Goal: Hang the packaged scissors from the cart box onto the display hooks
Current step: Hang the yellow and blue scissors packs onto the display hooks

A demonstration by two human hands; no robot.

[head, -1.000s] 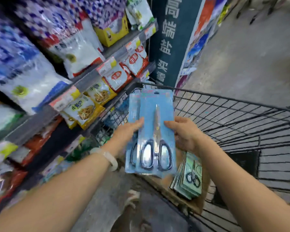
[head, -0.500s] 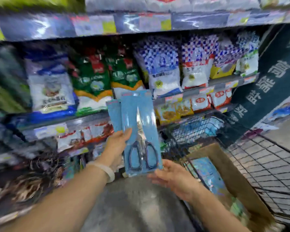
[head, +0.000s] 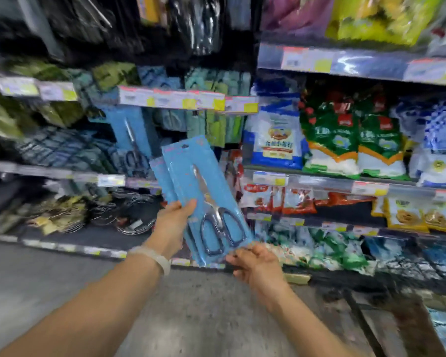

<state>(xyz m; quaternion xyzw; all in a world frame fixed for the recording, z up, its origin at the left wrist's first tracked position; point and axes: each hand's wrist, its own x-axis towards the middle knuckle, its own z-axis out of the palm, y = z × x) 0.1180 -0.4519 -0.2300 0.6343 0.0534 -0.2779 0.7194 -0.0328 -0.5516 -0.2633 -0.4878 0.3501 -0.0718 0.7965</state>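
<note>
The scissors pack is riding up in front of the shelves, a blue card with the steel blades and dark loop handles showing through the blister, and at least one more blue pack is peeking out behind its left edge. The left hand is gripping the stack on its left side about halfway down, thumb lying across the front of the card, a pale wristband sitting on that wrist. The right hand is pinching the bottom corner with curled fingers, steadying it from below. The long axis is running from lower right to upper left, tilted off upright, blade tips and the hang hole pointing up and leftward, handles down near the right hand. That hole is heading toward the matching blue scissors pack already hanging on the display, just up and left of the held card and behind it; the hook itself is too blurred to pick out. So the left hand is the nearer one to the target, and I am judging the coming move as a push up and left to thread the hole. Bagged goods are filling the shelves to the right, price tags lining the rail above, grey floor below.
</note>
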